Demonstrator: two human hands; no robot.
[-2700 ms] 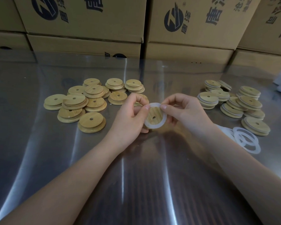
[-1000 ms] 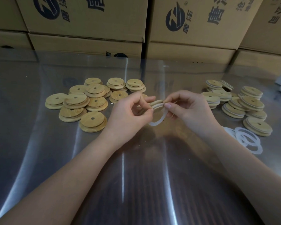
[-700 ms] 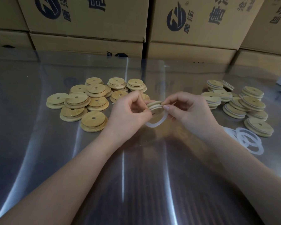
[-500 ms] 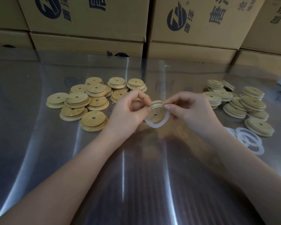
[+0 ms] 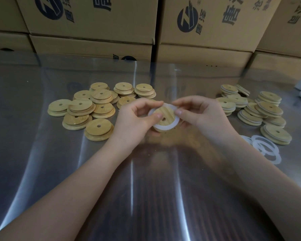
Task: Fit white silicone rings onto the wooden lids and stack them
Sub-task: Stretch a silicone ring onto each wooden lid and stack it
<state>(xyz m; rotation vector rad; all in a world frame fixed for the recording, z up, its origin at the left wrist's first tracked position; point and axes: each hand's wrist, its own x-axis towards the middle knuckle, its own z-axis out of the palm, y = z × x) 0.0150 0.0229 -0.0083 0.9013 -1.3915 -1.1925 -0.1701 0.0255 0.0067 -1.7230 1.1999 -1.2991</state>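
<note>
While both pinch it, the ringed lid sits between left hand and right hand.

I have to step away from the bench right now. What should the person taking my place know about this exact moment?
Left hand: holds the wooden lid above the table, thumb on its face.
Right hand: pinches the white silicone ring at the lid's right edge.
The ring lies around the lid; whether it is fully seated cannot be told.
Bare lids are piled on the left of the table.
Ringed lids are stacked on the right, loose rings in front of them.
Left: press the ring home, stack this lid on the right, then work through the left pile.
</note>
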